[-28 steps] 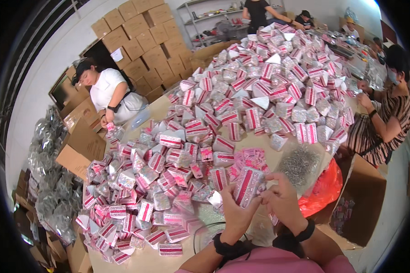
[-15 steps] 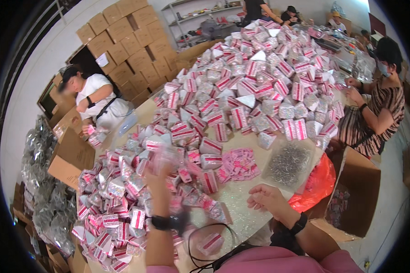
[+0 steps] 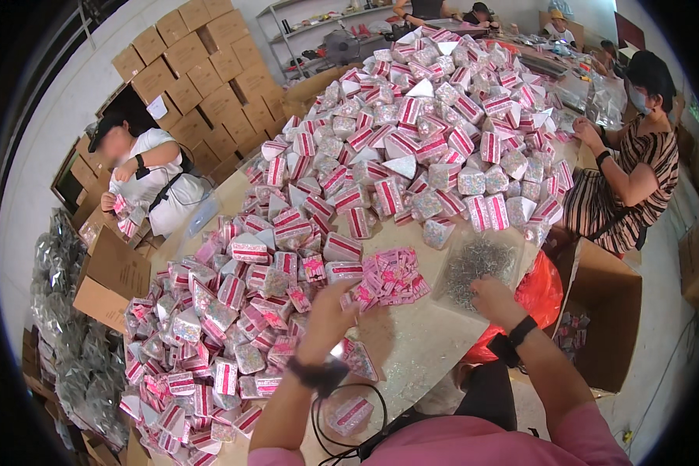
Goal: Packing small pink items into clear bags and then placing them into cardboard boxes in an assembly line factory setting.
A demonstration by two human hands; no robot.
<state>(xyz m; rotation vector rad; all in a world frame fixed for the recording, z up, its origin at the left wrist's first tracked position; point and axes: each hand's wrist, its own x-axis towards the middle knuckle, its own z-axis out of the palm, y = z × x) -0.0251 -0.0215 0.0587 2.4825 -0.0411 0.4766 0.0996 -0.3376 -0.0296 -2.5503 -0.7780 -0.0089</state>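
My left hand (image 3: 328,317) is at the left edge of a small heap of pink printed cards (image 3: 392,278). Its fingers are bent together against the cards; what they grip is partly hidden. At the right, my right hand (image 3: 497,303) dips its pinched fingertips into a shallow clear tray (image 3: 441,299) of small silvery metal pieces (image 3: 485,260). Whatever is between those fingertips is too small to make out. Wedge-shaped clear packages (image 3: 248,248) with pink-and-white stripes and glittery contents crowd the table just left of my left hand.
A tall mound of the same packages (image 3: 412,140) covers the far table. A red plastic bag (image 3: 540,291) and an open carton (image 3: 610,311) stand right of the tray. A black cable (image 3: 384,396) loops near my body. Co-workers sit left (image 3: 159,179) and right (image 3: 637,155).
My left hand has come down and right from over the packages to the cards. My right hand has moved from the table's near edge into the tray. The left co-worker has lifted a package.
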